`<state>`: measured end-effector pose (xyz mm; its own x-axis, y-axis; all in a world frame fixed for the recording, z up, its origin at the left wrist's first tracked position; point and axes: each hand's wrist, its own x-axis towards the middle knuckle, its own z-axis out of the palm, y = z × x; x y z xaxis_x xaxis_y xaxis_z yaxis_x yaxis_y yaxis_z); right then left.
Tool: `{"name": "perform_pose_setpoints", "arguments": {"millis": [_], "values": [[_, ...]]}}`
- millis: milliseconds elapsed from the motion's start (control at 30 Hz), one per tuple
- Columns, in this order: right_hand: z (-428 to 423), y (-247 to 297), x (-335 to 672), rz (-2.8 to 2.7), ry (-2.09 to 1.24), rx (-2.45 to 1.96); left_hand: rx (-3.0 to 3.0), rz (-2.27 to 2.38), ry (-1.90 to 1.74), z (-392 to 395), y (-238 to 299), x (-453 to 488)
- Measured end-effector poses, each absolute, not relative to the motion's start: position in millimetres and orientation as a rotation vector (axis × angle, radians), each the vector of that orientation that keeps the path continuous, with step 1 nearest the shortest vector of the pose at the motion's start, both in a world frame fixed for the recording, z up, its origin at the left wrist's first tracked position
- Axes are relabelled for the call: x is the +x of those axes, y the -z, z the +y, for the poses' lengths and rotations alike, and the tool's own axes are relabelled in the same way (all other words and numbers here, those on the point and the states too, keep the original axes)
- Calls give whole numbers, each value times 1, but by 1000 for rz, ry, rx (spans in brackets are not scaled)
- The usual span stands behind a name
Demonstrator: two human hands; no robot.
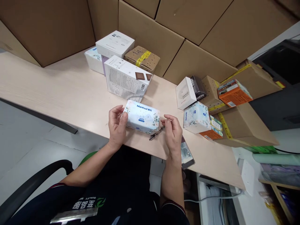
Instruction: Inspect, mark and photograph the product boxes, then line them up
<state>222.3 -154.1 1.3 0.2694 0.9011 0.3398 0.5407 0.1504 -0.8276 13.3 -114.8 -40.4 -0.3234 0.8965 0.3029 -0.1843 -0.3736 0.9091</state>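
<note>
A white and pale blue tissue pack point(142, 116) printed "Manhua" sits near the front of the table. My left hand point(117, 126) grips its left end, with the thumb across the front corner and the fingers partly hidden behind. At the other end is my right hand point(172, 131), fingers loosely curled and apart, just beside the pack. A dark pen point(156, 133) lies slantwise between the pack and this hand, its upper end close to my fingertips; contact there cannot be made out. Partly under my right wrist is a flat, dark-edged phone-like item point(187, 154).
Behind the pack stand a white box with brown squares point(125, 78), another white box point(114, 43) and a taped brown carton point(142, 58). On the right are a power bank box point(186, 93), a second tissue pack point(196, 117) and an open carton point(248, 125). Large cartons point(150, 34) wall the back.
</note>
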Motion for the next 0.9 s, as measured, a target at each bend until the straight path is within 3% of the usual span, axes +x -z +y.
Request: {"name": "perform_pose_setpoints", "arguments": {"millis": [100, 500, 733, 900], "values": [[-154, 0, 226, -1397, -311, -1633, 1107, 1063, -1786, -114, 40, 14], [-155, -9, 212, -1500, -678, -1563, 1117, 986, -1752, -114, 46, 13], [-154, -5, 219, -1627, -497, -1534, 1191, 952, -1885, -116, 44, 14], [-166, -9, 221, -1841, -318, -1941, 1278, 966, -1909, -115, 47, 14]]}}
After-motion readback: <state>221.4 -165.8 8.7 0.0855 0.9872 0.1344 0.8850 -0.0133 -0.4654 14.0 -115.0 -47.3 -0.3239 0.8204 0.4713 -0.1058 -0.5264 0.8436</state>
